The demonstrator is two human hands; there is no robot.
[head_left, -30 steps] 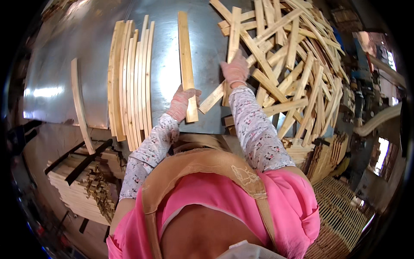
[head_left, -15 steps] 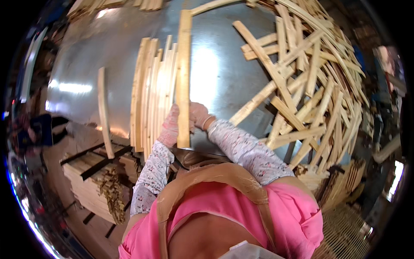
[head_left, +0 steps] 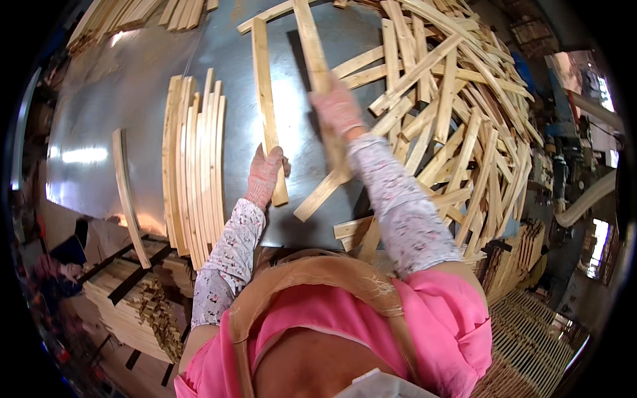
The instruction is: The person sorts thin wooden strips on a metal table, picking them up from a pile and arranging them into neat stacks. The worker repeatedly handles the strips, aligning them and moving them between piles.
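Note:
My left hand (head_left: pixel 264 174), in a pinkish work glove, is closed around the near end of a light wooden slat (head_left: pixel 264 93) that points away from me over the metal table (head_left: pixel 99 132). My right hand (head_left: pixel 338 111), gloved alike and a little blurred, grips a second wooden slat (head_left: pixel 309 33) about midway along. That slat slants beside the edge of a loose heap of slats (head_left: pixel 451 99). Left of my left hand lies a row of slats (head_left: pixel 192 159) side by side, lengthwise.
A single slat (head_left: pixel 126 192) lies farther left, its near end jutting past the table edge. Stacked wood (head_left: pixel 123 305) on dark bars stands below at the left. More slats (head_left: pixel 119 13) sit at the far left edge, and another stack (head_left: pixel 517 259) stands at the lower right.
My right hand has left the slat in my left hand, moved right and away, and taken hold of another slat by the heap. My left hand still holds its slat.

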